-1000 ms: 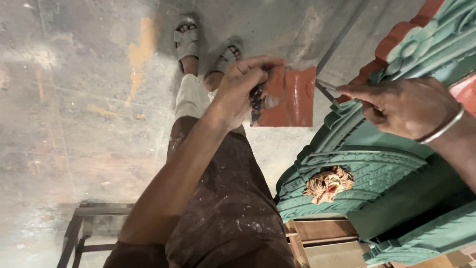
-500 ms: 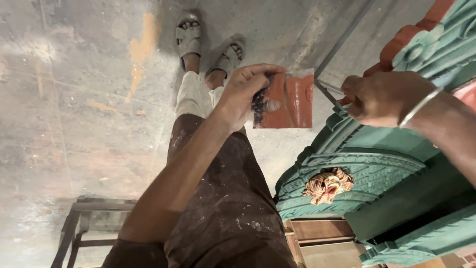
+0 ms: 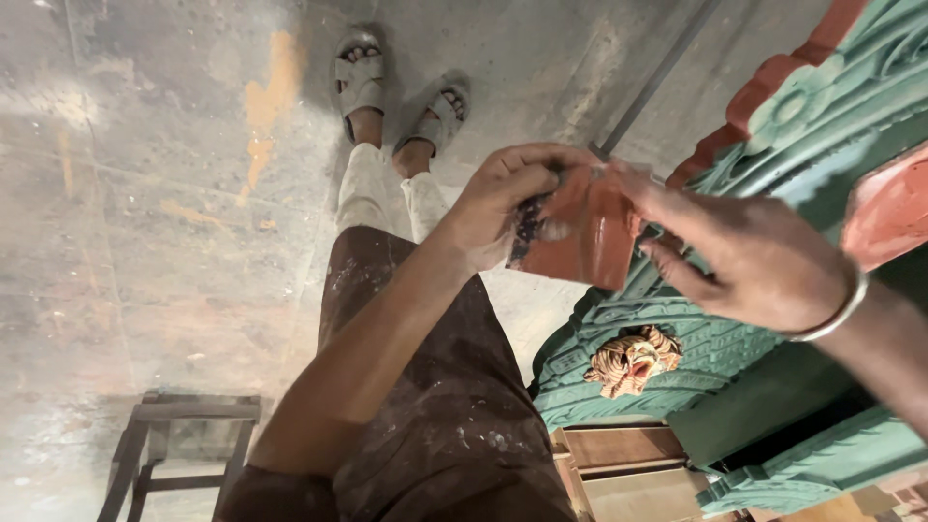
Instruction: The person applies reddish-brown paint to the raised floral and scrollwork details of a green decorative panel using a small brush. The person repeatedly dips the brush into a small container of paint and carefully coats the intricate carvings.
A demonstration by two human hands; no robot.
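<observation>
L hand pinches a folded reddish sheet at its left edge, held mid-air over the lap. R hand fingers touch its right edge; grip unclear, fingertips hidden behind sheet. Green carved panel cut off at right.

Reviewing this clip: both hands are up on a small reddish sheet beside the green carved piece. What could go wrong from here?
1. The reddish sheet is pinched only by fingertips of the left hand and right hand, high above the concrete floor; it might slip and fall.
2. The hands work close to the green carved piece and its orange ornament; a slip could scuff the paint.
</observation>
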